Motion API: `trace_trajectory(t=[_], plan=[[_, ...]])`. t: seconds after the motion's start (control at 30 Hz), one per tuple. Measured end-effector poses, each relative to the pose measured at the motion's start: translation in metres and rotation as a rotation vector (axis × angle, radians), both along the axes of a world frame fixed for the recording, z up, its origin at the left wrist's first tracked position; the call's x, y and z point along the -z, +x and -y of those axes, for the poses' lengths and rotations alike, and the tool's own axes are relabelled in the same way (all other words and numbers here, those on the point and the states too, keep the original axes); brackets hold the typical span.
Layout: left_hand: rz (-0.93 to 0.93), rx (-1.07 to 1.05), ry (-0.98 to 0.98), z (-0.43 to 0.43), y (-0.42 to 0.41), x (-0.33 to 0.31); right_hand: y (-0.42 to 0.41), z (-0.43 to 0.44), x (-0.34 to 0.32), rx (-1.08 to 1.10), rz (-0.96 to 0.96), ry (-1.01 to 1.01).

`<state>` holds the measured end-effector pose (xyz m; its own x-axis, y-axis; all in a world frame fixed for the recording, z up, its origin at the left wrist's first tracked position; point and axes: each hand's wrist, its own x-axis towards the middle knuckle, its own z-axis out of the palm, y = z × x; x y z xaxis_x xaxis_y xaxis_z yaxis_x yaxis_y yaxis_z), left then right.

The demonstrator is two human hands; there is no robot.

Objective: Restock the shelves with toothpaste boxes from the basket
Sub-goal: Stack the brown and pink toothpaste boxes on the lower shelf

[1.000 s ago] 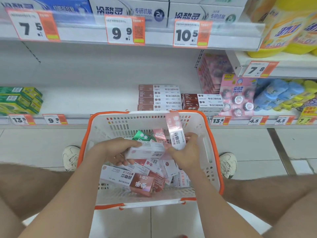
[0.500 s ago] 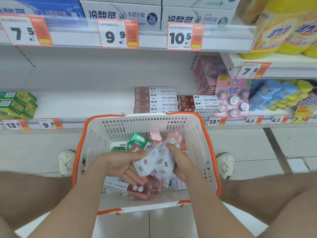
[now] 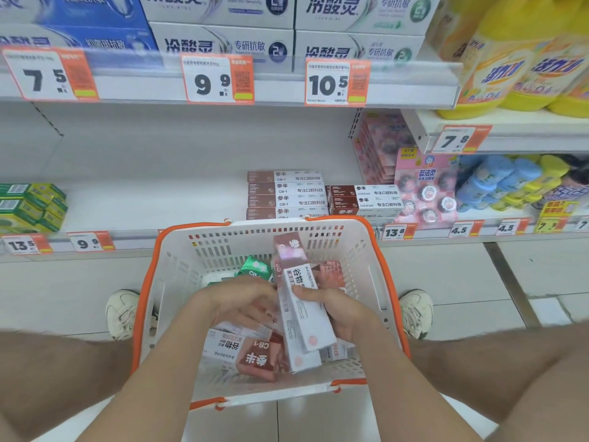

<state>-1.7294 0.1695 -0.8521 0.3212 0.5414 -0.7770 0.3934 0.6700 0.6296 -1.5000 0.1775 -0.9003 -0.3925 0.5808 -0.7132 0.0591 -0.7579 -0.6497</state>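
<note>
A white basket with an orange rim stands on the floor between my feet, holding several toothpaste boxes. My right hand grips two white-and-pink toothpaste boxes, their long sides pointing away from me. My left hand is inside the basket with curled fingers touching the left side of those boxes; whether it holds one I cannot tell. A brown-ended box lies at the basket's near side and a green box at the far side. Stacked brown-and-white boxes sit on the lower shelf.
Green boxes occupy the shelf's left end. Pink and blue cleaner packs sit to the right. Above, large toothpaste boxes and yellow bottles fill the upper shelves. My shoes flank the basket.
The camera has moved closer to the shelf. My right hand has turned the boxes it holds so they lie lengthwise, and my left hand has come in against them.
</note>
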Motion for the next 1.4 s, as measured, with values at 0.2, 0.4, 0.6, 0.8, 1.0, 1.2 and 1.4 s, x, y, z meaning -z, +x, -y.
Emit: trace_trajectory(t=[0.2,0.4,0.6,0.8,1.0,1.2,1.4], plan=[[0.097,-0.574,0.356,-0.027,-0.017,-0.030,-0.019,-0.039,-0.061,-0.317,0.275,0.358],[-0.020,-0.657,0.706,-0.063,-0.029,-0.029,-0.048,-0.113,-0.120,-0.747,0.713,0.929],[-0.112,-0.710,0.813,-0.121,-0.033,-0.012,-0.066,-0.198,-0.113,-0.951,1.112,1.410],[-0.142,-0.685,0.812,-0.184,-0.034,0.013,-0.081,-0.279,-0.069,-0.918,1.099,1.542],[-0.234,-0.565,0.692,-0.237,-0.044,0.051,-0.086,-0.330,-0.025,-0.980,1.113,1.334],[-0.273,-0.511,0.592,-0.251,-0.046,0.087,-0.067,-0.334,0.014,-0.959,1.057,1.225],[-0.576,-0.490,0.759,-0.229,-0.031,0.060,-0.076,-0.307,-0.001,-0.802,0.912,1.242]])
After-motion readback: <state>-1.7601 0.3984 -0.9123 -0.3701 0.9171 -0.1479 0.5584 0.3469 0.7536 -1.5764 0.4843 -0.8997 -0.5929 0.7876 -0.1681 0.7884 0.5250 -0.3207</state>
